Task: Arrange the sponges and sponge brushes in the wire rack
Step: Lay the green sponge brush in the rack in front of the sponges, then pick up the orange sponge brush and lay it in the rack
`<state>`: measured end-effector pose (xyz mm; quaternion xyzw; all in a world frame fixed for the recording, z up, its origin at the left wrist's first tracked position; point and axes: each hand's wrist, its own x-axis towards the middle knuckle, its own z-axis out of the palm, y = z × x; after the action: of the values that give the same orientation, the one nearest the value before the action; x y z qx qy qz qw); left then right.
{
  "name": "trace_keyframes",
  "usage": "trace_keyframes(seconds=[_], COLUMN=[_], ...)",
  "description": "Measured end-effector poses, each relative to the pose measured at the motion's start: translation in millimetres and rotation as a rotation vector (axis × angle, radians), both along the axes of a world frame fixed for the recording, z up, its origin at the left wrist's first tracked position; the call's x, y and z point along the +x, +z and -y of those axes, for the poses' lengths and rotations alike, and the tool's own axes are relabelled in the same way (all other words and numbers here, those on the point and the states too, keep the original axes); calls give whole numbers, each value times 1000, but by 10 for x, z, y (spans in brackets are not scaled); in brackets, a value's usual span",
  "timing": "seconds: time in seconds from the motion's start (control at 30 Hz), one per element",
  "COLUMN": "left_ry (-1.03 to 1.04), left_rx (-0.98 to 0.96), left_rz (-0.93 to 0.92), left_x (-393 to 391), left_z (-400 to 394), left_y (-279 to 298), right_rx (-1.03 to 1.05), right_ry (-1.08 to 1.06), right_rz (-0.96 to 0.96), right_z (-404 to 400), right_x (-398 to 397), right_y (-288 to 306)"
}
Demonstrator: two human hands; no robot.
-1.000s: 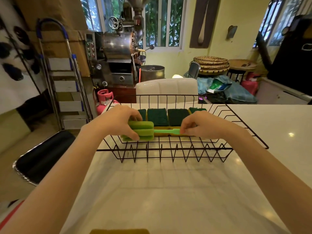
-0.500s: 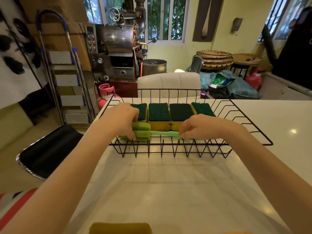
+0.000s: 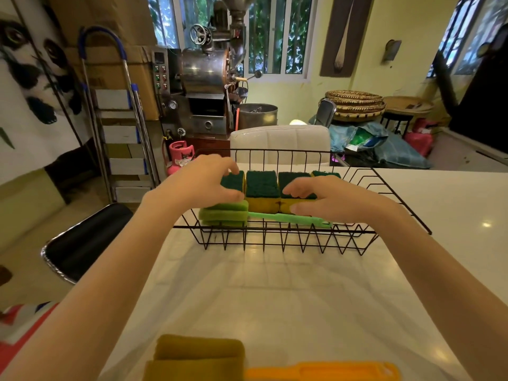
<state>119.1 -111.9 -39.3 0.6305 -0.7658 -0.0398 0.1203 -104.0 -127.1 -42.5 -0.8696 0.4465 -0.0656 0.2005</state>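
Observation:
A black wire rack (image 3: 286, 237) stands on the white counter. Several yellow sponges with dark green scrub tops (image 3: 262, 189) stand in a row along its back. In front of them a green sponge brush (image 3: 224, 214) lies flat in the rack, head at the left, handle pointing right. My left hand (image 3: 200, 182) hovers just above the brush head with fingers spread, holding nothing. My right hand (image 3: 327, 200) is open over the handle end, fingers apart. At the bottom edge a yellow-olive sponge brush (image 3: 198, 356) with an orange handle (image 3: 321, 371) lies on the counter.
The white counter (image 3: 275, 298) reaches forward and right of the rack. A white chair back (image 3: 280, 141) stands behind the rack. A black stool seat (image 3: 85, 240) is at the left, with a stepladder (image 3: 118, 127) and a metal machine (image 3: 206, 86) beyond.
Both hands have let go of the green sponge brush, which now lies in the rack's front row. The hands have lifted and opened, and the view has tilted down.

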Motion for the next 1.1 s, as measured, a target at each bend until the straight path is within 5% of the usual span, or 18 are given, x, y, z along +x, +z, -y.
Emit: trace_keyframes(seconds=[0.33, 0.63, 1.1], left_ry=[-257, -321, -293], left_rx=[3, 508, 734], left_rz=[-389, -220, 10], left_x=[-151, -14, -93], left_z=[-994, -1443, -1373], left_y=[-31, -414, -359], right_rx=[-198, 13, 89], right_ry=[223, 258, 274], right_rz=[385, 26, -53], right_z=[-865, -1333, -1382], right_x=[-45, -270, -262], right_y=[-121, -584, -543])
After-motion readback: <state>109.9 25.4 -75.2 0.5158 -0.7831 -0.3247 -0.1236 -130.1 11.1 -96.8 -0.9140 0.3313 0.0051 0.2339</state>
